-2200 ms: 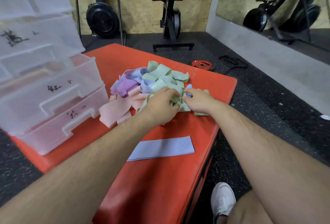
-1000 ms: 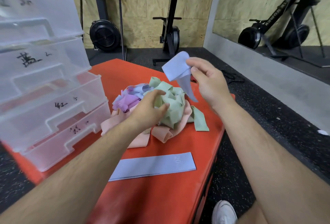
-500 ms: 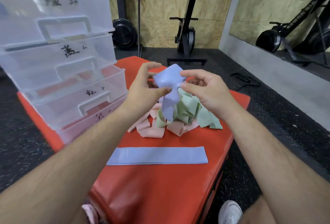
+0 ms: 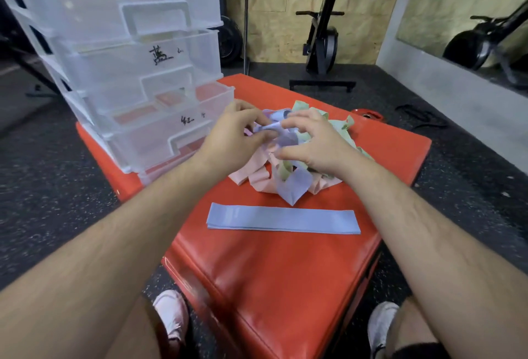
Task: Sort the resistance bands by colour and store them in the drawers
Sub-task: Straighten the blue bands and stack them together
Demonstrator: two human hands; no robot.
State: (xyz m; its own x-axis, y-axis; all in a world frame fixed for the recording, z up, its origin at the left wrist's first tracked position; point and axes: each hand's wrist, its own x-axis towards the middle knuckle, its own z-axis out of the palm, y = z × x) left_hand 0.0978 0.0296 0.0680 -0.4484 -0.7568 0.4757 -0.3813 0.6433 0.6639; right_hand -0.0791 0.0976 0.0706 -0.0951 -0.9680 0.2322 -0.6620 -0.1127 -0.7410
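Both hands hold one crumpled blue band above the pile; its loop hangs down below them. My left hand pinches its upper end, and my right hand grips it from the right. Under them lies a tangled pile of bands in pink, green and purple on the orange padded box. A flat blue band lies stretched out in front of the pile. The clear drawer unit stands at the left on the box, with a handwritten label on each drawer.
My two shoes rest on the dark rubber floor below the box's front edge. A red weight plate lies on the floor behind the box. Exercise machines stand against the plywood wall, and a mirror is at the right.
My right hand pulled a blue band up out of the pile and my left hand joined it. Both hands have since lowered with the band toward the pile.
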